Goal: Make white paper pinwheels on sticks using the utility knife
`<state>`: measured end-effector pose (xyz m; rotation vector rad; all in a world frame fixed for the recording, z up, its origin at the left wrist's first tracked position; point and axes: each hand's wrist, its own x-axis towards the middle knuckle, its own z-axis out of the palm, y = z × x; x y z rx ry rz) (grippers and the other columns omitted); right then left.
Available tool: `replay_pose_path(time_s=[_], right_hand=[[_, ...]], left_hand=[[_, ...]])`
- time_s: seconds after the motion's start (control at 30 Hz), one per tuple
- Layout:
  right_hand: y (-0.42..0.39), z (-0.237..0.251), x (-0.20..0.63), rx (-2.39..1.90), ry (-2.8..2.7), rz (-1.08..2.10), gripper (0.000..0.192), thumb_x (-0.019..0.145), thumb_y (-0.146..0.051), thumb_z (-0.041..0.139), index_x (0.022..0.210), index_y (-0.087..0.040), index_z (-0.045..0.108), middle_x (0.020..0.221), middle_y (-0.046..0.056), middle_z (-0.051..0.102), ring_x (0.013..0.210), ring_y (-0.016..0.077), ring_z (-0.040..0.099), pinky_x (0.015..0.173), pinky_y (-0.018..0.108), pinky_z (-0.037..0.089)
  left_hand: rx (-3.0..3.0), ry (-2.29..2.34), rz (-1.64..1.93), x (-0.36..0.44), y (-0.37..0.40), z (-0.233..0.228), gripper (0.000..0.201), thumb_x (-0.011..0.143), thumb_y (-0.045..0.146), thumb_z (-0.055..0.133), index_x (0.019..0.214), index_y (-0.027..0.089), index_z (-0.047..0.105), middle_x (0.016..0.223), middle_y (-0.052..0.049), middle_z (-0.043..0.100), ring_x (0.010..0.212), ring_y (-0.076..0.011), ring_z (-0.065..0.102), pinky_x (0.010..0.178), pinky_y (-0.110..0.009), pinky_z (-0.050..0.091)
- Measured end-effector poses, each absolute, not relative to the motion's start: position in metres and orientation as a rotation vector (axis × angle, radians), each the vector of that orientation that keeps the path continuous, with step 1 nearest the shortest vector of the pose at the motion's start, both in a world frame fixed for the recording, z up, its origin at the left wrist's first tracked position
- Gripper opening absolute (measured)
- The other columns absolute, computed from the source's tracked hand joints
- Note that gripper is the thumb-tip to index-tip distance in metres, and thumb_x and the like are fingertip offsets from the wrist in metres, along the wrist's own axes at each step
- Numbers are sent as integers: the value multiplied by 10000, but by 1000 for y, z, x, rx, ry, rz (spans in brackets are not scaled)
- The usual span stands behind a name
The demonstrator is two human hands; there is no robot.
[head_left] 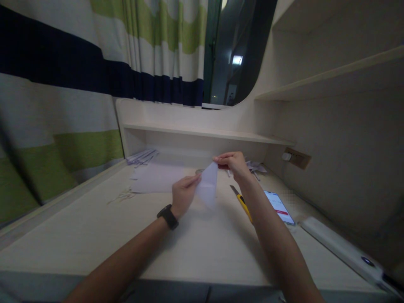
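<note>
A piece of white paper (206, 187) hangs between my two hands above the desk, its slanted upper edge running from one hand up to the other. My left hand (184, 194), with a dark watch on the wrist, pinches the paper's left side. Higher and to the right, my right hand (232, 163) pinches its top corner. Below my right forearm lies a yellow utility knife (242, 203), blade out and partly covered by the arm. White sheets (158, 176) rest flat on the desk left of my hands. Behind the held paper a small round greyish object (199, 171) shows partly.
Folded paper strips (142, 157) are piled at the back left; more paper pieces (255, 166) lie behind my right wrist. A lit phone (279, 207) and a long white bar-shaped device (341, 248) sit on the right. A low shelf (195, 132) spans the desk's back.
</note>
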<state>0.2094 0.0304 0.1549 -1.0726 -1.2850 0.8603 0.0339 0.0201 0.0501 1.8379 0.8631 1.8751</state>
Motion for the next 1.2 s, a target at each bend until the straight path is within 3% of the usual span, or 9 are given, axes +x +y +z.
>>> replay_pose_path(time_s=[0.37,0.6,0.83,1.2], right_hand=[[33,155,214,-1050,-1242,887,201,426,-255,804,532,-136,682,572,45,654,541,142,581,558,274,501],[26,149,213,-1049,-1437,903,358,510,-378,823,758,-135,738,700,68,699,620,151,625,583,252,509],[24,143,209,-1066,-1269,919,286,458,-350,836,568,-127,693,576,55,662,541,149,609,579,287,528],[27,142,210,-1101,-1179,888,228,457,-285,812,521,-138,651,527,49,644,481,162,599,499,289,520]], left_hand=[[1881,869,1829,35,18,51,189,835,296,614,972,246,734,938,-32,729,822,-178,668,742,-282,521],[1809,882,1880,35,19,51,181,830,291,621,952,228,738,938,-37,728,819,-173,667,747,-278,520],[1830,900,1870,38,15,54,164,818,272,632,927,222,744,896,-34,733,783,-169,668,707,-269,519],[1816,911,1850,40,10,57,156,799,282,651,907,229,748,889,-27,738,776,-175,679,683,-261,534]])
